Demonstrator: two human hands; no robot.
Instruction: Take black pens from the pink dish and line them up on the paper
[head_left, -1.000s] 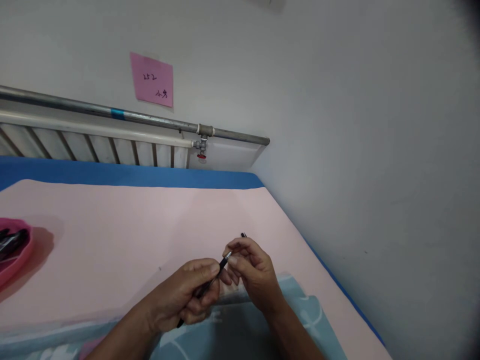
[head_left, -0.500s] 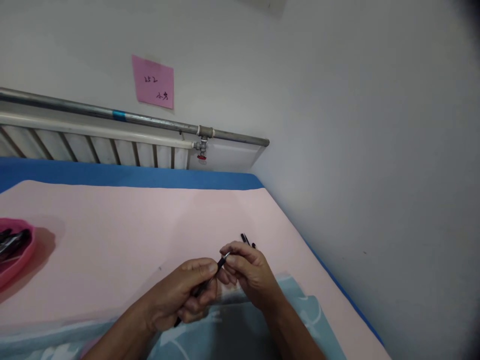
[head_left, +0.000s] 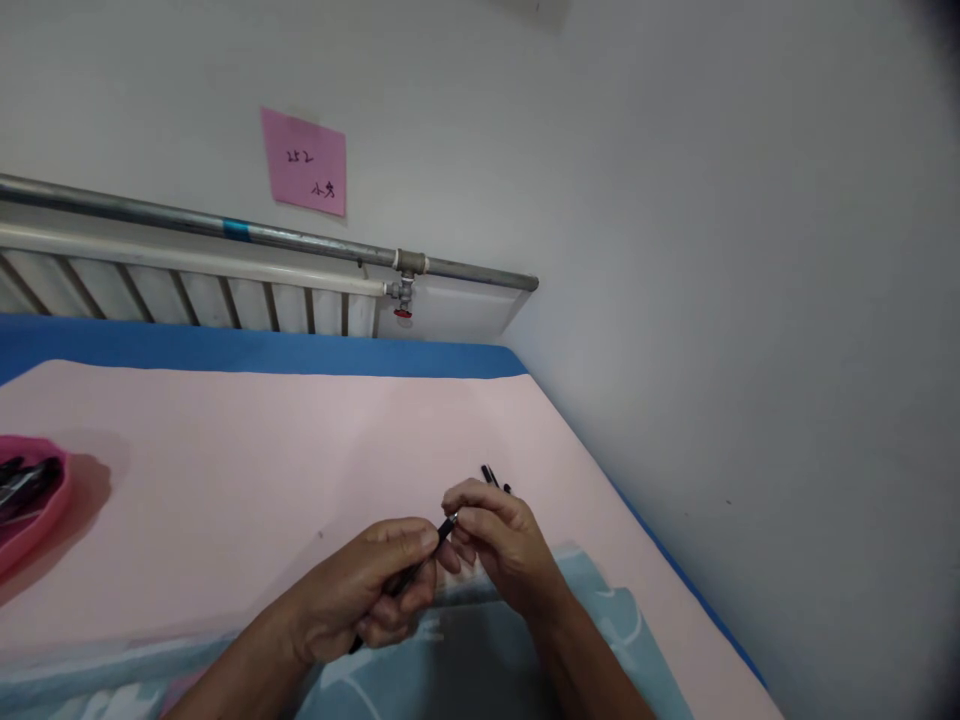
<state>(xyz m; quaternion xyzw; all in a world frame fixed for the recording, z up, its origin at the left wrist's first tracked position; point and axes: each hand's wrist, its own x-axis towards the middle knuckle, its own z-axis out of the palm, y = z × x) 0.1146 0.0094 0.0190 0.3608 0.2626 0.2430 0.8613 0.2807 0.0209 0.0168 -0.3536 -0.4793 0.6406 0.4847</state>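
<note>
My left hand (head_left: 379,575) is closed around a slim black pen (head_left: 446,528), which slants up to the right. Its dark lower end sticks out below the curled fingers. At the upper end, the thumb and fingertips of my right hand (head_left: 504,545) pinch the pen's small silver tip. My fingers partly cover that tip, so I cannot tell whether it is loose from the barrel. Just behind my right hand, black pen pieces (head_left: 489,475) lie on the pink tabletop (head_left: 262,460), partly hidden by the fingers.
A pink basket (head_left: 64,500) holding black pens stands at the left edge. Light blue patterned cloth (head_left: 626,635) lies under my forearms. Behind the blue table border (head_left: 300,355) are a radiator (head_left: 251,305) and a metal pipe (head_left: 315,243); a white wall (head_left: 712,350) rises on the right.
Both hands keep nearly the same pose, with the pen still between them. My right fingertips have shifted very slightly at the silver tip, less of which shows now.
</note>
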